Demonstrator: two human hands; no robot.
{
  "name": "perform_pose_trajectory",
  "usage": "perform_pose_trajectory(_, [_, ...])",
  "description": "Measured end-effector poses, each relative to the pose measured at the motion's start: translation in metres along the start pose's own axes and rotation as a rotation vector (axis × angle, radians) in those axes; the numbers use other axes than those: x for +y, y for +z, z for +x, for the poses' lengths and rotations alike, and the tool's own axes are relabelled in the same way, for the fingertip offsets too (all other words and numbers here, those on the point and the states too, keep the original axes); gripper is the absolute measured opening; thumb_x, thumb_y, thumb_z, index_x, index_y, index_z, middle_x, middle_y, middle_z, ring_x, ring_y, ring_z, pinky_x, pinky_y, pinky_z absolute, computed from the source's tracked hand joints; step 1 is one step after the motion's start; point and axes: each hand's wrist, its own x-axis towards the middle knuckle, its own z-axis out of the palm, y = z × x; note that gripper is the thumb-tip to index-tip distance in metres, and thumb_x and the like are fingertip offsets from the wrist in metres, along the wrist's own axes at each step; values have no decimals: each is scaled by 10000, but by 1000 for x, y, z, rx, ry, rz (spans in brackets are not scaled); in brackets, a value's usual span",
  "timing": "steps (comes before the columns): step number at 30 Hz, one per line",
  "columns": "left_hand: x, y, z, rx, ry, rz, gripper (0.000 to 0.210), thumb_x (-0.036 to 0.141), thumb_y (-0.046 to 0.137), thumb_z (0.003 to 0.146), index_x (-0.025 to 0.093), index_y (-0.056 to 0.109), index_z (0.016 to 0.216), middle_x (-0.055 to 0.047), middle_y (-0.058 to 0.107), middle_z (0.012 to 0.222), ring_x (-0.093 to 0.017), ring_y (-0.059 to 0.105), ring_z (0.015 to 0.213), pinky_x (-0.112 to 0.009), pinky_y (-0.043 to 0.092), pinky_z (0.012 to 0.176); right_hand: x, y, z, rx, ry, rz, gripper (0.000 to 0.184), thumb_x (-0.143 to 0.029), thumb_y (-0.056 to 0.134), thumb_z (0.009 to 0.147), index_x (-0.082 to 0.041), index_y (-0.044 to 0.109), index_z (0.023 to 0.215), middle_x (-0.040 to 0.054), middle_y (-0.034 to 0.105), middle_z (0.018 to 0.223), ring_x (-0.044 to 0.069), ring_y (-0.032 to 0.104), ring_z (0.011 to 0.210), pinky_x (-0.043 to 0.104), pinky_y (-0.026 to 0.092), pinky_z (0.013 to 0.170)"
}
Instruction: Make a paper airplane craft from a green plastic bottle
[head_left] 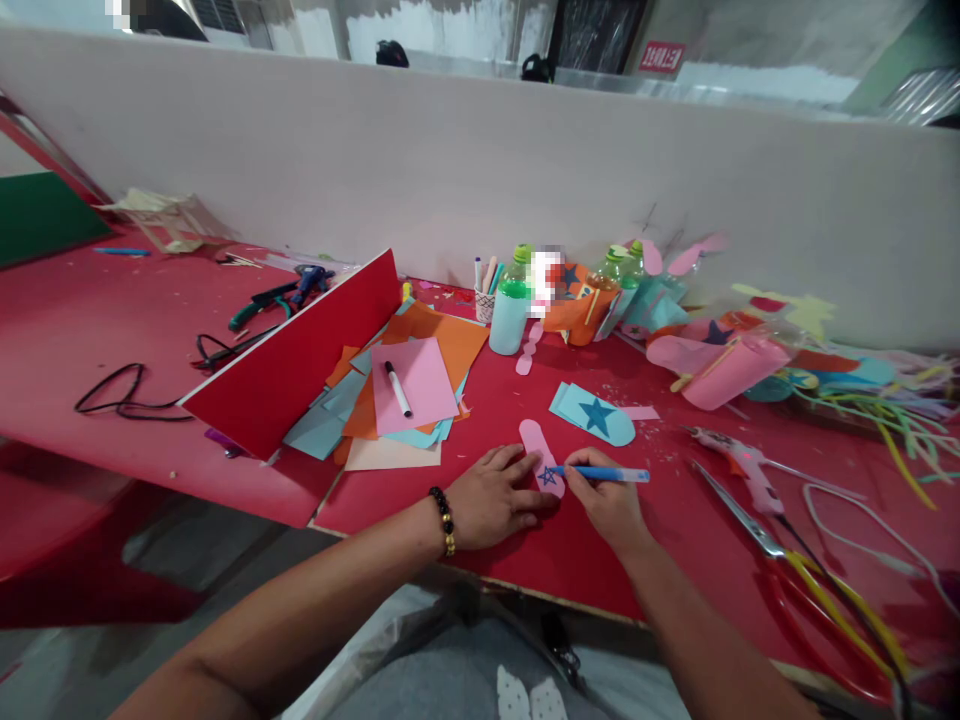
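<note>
A pink rounded paper strip [532, 437] lies on the red table, with a blue star outline drawn near its lower end. My left hand [491, 500] rests flat, fingers spread, its fingertips pressing the strip's left edge. In my right hand [604, 500] a blue marker [616, 474] is pinched, its tip at the star. Just beyond are light blue rounded paper pieces [619, 428], the top one bearing a filled dark blue star [597, 416].
Left of my hands are a stack of coloured paper [409, 380], a black-and-white marker [397, 390] and a leaning red board [300, 350]. On the right lie scissors [750, 525] and a pink glue gun [742, 465]. Paper-wrapped bottles [510, 320] stand along the white partition [450, 170].
</note>
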Motion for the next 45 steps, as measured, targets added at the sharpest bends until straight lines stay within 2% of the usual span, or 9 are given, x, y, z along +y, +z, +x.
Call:
perform_pose_trajectory(8, [0, 0, 0, -5, -1, -11, 367, 476, 469, 933, 416, 540, 1288, -57, 348, 1496, -333, 335, 1331, -507, 341, 1036, 2, 2, 1, -48, -1, -48, 111, -258, 551, 841, -200, 572, 749, 3, 597, 688, 156, 556, 640, 256, 434, 598])
perform_pose_trajectory(18, [0, 0, 0, 0, 2, -14, 368, 471, 466, 935, 412, 542, 1290, -59, 352, 1493, -332, 328, 1332, -511, 340, 1034, -3, 2, 0, -39, -3, 6, 124, -256, 546, 842, -197, 563, 735, -3, 574, 661, 147, 533, 608, 246, 423, 562])
perform_pose_trajectory(24, [0, -1, 0, 2, 6, -14, 371, 464, 476, 931, 407, 541, 1292, -69, 362, 1481, -330, 337, 1324, -507, 335, 1041, -5, 5, -1, -103, -18, 10, 109, -257, 538, 853, -195, 586, 777, -2, 594, 684, 143, 542, 614, 241, 428, 566])
perform_pose_trajectory(29, [0, 0, 0, 2, 4, -25, 373, 466, 468, 934, 402, 541, 1294, -70, 361, 1480, -331, 325, 1330, -510, 333, 1044, -2, 5, -2, -63, -16, -16, 116, -244, 540, 845, -198, 565, 742, -12, 568, 657, 137, 525, 602, 238, 418, 562])
perform_pose_trajectory(33, [0, 0, 0, -3, -3, -27, 373, 467, 466, 934, 407, 535, 1296, -69, 354, 1485, -326, 325, 1333, -508, 331, 1049, -1, 5, -3, -93, -18, -9, 112, -254, 538, 848, -198, 571, 756, -13, 571, 660, 136, 525, 592, 237, 415, 550])
perform_pose_trajectory(38, [1, -1, 0, -2, -4, -20, 362, 465, 473, 933, 418, 544, 1285, -60, 358, 1486, -328, 331, 1331, -500, 338, 1044, -1, 4, -1, -39, -2, -13, 118, -244, 539, 834, -201, 551, 724, -11, 562, 650, 144, 528, 605, 248, 421, 568])
perform_pose_trajectory(45, [0, -1, 0, -6, -4, -4, 366, 470, 468, 935, 426, 535, 1292, -43, 345, 1499, -321, 331, 1331, -495, 337, 1043, -3, 4, -2, -71, 1, -10, 126, -246, 533, 840, -202, 551, 723, -17, 547, 635, 138, 508, 587, 248, 411, 555])
